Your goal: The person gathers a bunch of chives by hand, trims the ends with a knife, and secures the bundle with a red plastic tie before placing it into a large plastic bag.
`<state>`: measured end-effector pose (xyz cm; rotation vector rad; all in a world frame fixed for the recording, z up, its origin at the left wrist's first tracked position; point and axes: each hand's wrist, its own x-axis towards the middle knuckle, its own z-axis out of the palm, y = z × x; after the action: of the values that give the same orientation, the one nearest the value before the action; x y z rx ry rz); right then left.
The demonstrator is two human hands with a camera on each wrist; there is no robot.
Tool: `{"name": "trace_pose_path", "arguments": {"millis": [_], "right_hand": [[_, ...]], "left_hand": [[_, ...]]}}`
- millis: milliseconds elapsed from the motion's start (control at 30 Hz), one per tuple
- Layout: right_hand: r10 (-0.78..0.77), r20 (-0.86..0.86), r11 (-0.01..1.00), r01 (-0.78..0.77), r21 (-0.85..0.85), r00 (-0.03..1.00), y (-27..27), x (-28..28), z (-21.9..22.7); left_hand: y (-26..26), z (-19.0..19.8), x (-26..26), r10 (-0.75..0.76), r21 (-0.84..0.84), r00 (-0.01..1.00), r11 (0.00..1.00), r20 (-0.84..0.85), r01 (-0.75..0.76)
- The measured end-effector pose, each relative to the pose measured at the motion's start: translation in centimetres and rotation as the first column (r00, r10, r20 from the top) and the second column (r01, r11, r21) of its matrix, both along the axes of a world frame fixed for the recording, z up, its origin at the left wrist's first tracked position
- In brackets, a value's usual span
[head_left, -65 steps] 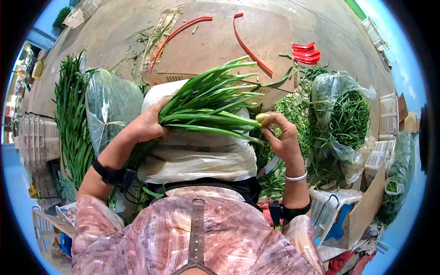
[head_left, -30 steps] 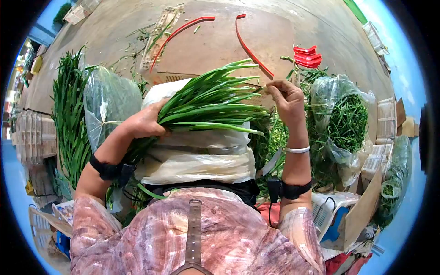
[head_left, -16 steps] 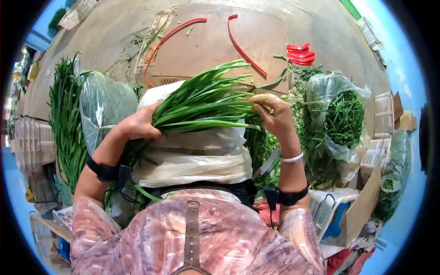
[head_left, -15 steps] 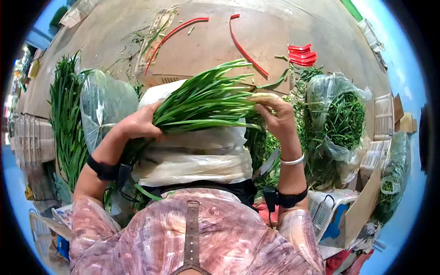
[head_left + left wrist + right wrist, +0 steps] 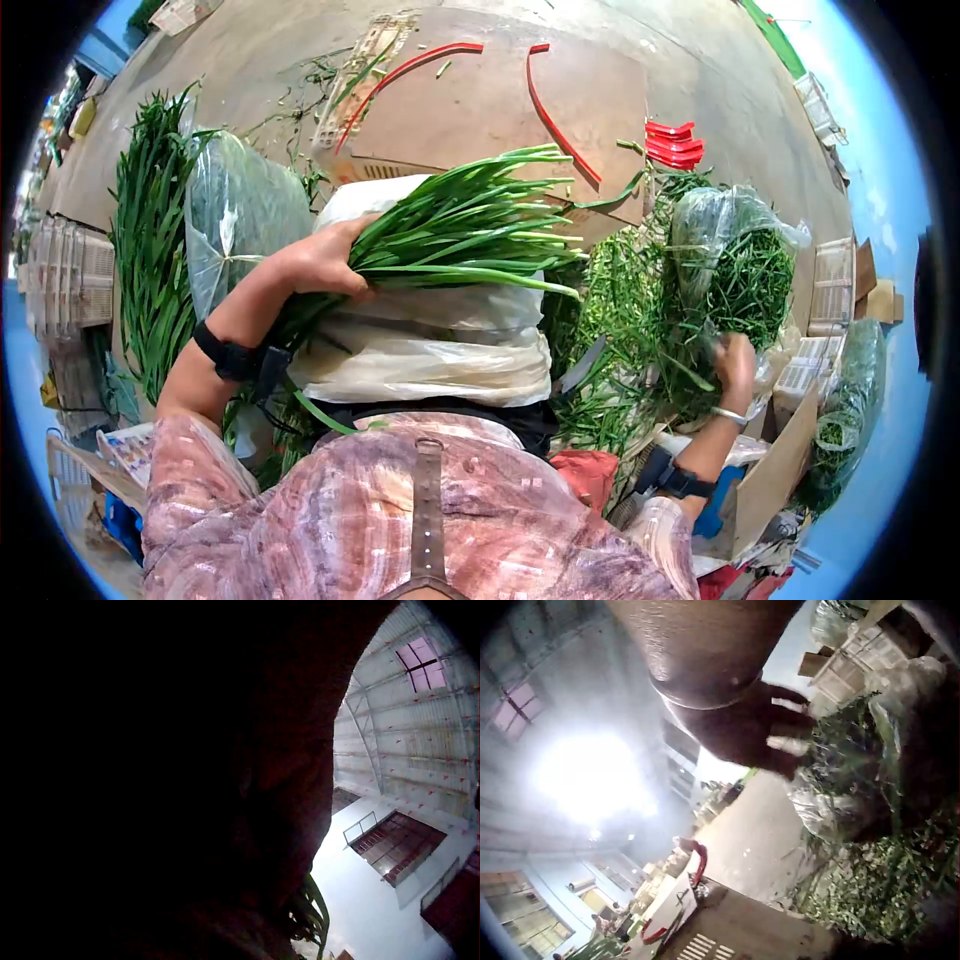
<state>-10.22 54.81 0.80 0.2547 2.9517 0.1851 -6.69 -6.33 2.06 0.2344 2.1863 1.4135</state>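
Observation:
In the head view the left hand (image 5: 325, 262) grips a thick bunch of long green stalks (image 5: 470, 220) above the lap, pale ends pointing right. The right hand (image 5: 735, 365) is out at the right, by the lower edge of a clear bag of green leaves (image 5: 755, 280). In the right wrist view the right hand (image 5: 757, 731) has its fingers spread beside the leaves (image 5: 847, 742), with nothing visible held. Mostly darkness fills the left wrist view, with a few green leaves (image 5: 309, 911) near the bottom.
Cardboard (image 5: 480, 110) with red strips (image 5: 560, 130) lies ahead, a red stack (image 5: 675, 146) beside it. Left are tall green leaves (image 5: 150, 250) and a clear bag (image 5: 240, 220). A blade (image 5: 583, 367) lies near scattered trimmings (image 5: 620, 300) on the right. Crates (image 5: 75, 275) stand far left.
The right hand has left the pale stalk ends, where it pinched a pale piece, and moved right and down to the bag of leaves. The left hand still grips the bunch.

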Motion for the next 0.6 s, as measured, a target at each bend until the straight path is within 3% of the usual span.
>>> {"name": "trace_pose_path", "arguments": {"millis": [33, 67, 133, 167, 267, 333, 400, 433, 467, 533, 600], "right_hand": [[0.091, -0.125, 0.957, -0.121, -0.263, 0.988, -2.3, -0.9, 0.7], [0.140, -0.262, 0.833, -0.256, -0.491, 0.955, -6.6, -1.9, 2.0], [0.182, -0.338, 0.599, -0.376, -0.706, 0.924, -15.9, -3.4, 3.6], [0.286, -0.475, 0.470, -0.554, -0.688, 0.832, -19.7, -4.3, 2.9], [0.507, -0.538, 0.259, -0.714, -0.650, 0.673, -28.3, -5.8, -0.6], [0.659, -0.372, 0.367, -0.711, -0.599, 0.653, -29.0, -3.6, 0.9], [0.618, -0.527, 0.247, -0.781, -0.574, 0.583, -27.6, -0.2, 4.1], [0.605, -0.529, 0.190, -0.753, -0.630, 0.595, -26.5, 2.4, 4.1], [0.652, -0.459, 0.226, -0.733, -0.641, 0.603, -26.2, 3.0, 2.9], [0.744, -0.225, 0.373, -0.671, -0.641, 0.629, -24.5, 2.9, 0.6], [0.657, -0.227, 0.349, -0.556, -0.754, 0.719, -23.2, 2.0, 1.6]], "left_hand": [[0.0, -0.2, -0.1, 0.002, -0.002, 1.000, 1.000, -0.008, -0.002], [-0.1, -0.5, -0.1, 0.002, 0.018, 1.000, 1.000, 0.002, -0.002], [-0.1, -0.6, -0.1, -0.005, 0.024, 1.000, 1.000, 0.014, 0.005], [0.0, -0.6, 0.0, -0.003, 0.004, 1.000, 1.000, -0.007, 0.003], [0.2, -0.5, 0.5, 0.005, -0.036, 0.998, 0.999, -0.069, -0.008], [-0.2, -0.2, 0.5, 0.018, -0.059, 0.993, 0.998, -0.118, -0.025], [-0.5, 0.0, 1.4, 0.056, -0.002, 0.992, 0.998, -0.115, -0.056], [-0.5, 0.2, 1.7, 0.022, -0.048, 0.997, 0.998, -0.079, -0.026], [0.0, 0.6, 1.8, 0.016, -0.043, 0.997, 0.999, -0.075, -0.019], [1.1, 1.4, 1.8, -0.013, -0.161, 0.969, 0.987, -0.246, -0.027], [1.2, 1.5, 2.5, -0.060, -0.218, 0.943, 0.976, -0.327, -0.014]]}}
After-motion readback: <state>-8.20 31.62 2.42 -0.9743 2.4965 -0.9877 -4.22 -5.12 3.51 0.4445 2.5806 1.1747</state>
